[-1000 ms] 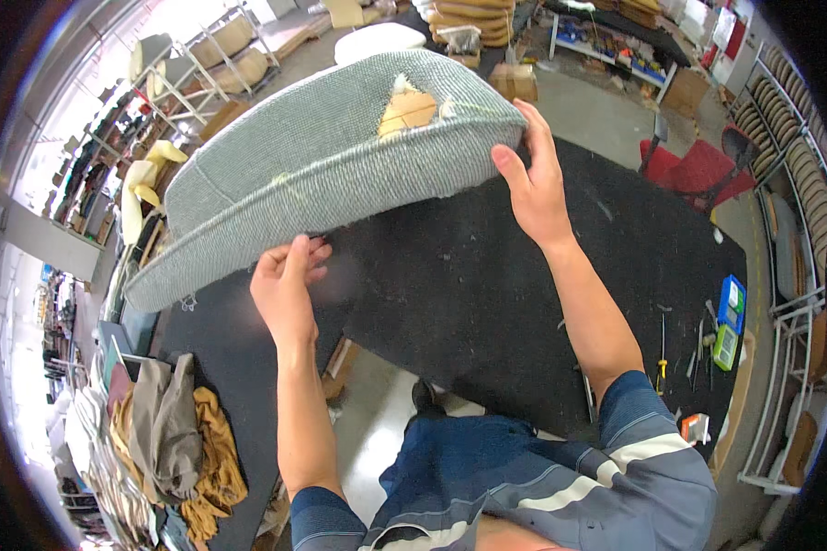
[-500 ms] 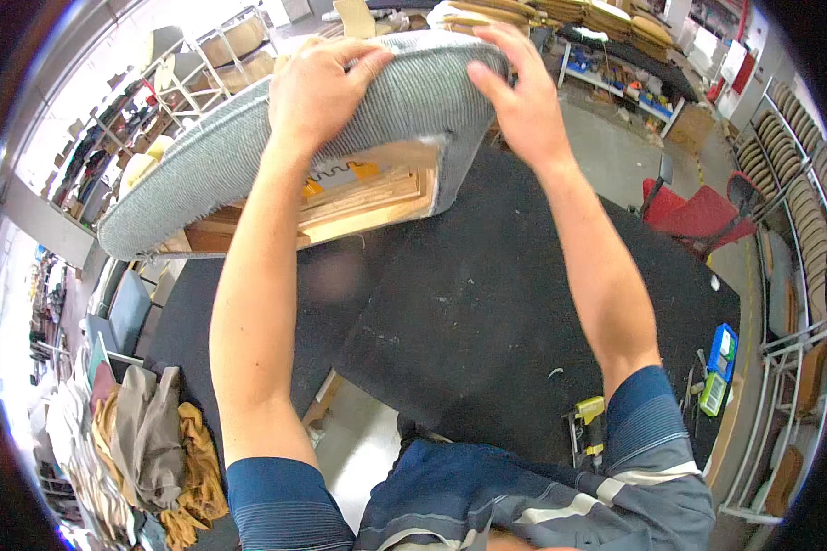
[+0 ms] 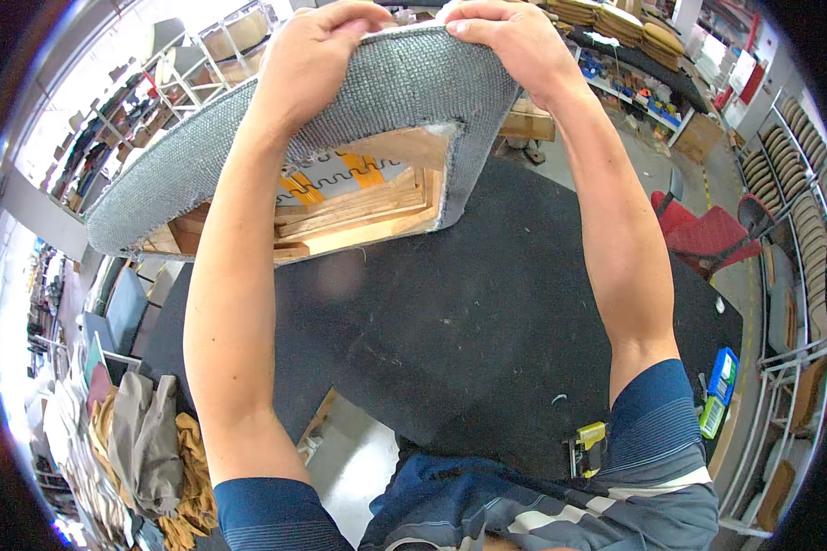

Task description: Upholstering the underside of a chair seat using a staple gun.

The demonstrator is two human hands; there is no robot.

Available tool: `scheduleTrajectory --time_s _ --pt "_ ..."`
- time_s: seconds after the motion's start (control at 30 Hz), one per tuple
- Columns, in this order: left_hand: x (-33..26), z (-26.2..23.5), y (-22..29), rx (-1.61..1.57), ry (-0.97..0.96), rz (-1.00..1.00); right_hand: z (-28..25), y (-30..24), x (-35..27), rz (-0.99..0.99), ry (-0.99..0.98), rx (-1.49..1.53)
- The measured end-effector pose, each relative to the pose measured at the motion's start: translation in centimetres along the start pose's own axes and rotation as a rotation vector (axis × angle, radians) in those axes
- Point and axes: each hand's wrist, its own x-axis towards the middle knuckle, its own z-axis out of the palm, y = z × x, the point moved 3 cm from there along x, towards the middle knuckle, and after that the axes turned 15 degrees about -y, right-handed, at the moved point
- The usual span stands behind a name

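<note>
A grey woven upholstered seat (image 3: 404, 83) stands tilted on the black tabletop, its open underside facing me. Inside it show a wooden frame (image 3: 368, 230), wavy metal springs and yellow strips (image 3: 363, 168). My left hand (image 3: 312, 60) is curled over the top edge, with the fingertips partly hidden behind it. Near the top right corner, my right hand (image 3: 515, 41) pinches the cover's edge between thumb and fingers. A yellow and black staple gun (image 3: 588, 450) lies on the table by my right sleeve.
The black work table (image 3: 450, 321) has a notch at its near edge. Blue and green boxes (image 3: 719, 390) lie at its right rim. Fabric pieces (image 3: 147, 441) hang at lower left. A red chair (image 3: 708, 230) and racks of curved panels (image 3: 790, 193) stand at right.
The seat has tipped so more of its springs shows. Both hands have moved up, and my right hand has shifted from the corner's side to pinching the top edge.
</note>
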Motion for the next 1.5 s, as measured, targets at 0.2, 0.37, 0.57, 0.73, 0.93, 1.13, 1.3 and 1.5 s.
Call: scheduleTrajectory --time_s 0.2,0.37,0.57,0.73,0.93,1.13,1.3,1.5 --pt "-0.2 -0.9 -1.3 0.418 0.269 0.489 0.2 -0.5 0.1 0.111 0.01 0.076" --pt "-0.9 1.3 -0.7 0.643 0.112 0.395 0.8 2.2 -0.8 -0.002 0.035 -0.043" --pt "-4.7 2.7 1.0 0.634 0.112 0.41 2.2 2.5 -7.0 -0.02 0.118 0.558" --pt "-8.7 5.5 3.3 0.595 0.082 0.381 4.9 0.5 -15.0 0.091 0.299 0.652" --pt "-18.0 10.0 5.0 0.569 0.061 0.304 8.2 -2.0 -24.5 0.475 0.232 0.971" --pt "-30.6 21.5 4.6 0.582 0.184 0.309 12.8 -4.1 -35.8 0.499 0.512 1.19" --pt "-40.4 33.0 2.0 0.564 0.142 0.263 19.1 -0.3 -47.1 0.662 0.727 1.244" --pt "-49.9 44.6 -2.5 0.341 -0.073 0.133 27.9 5.1 -60.3 0.837 0.824 1.297"
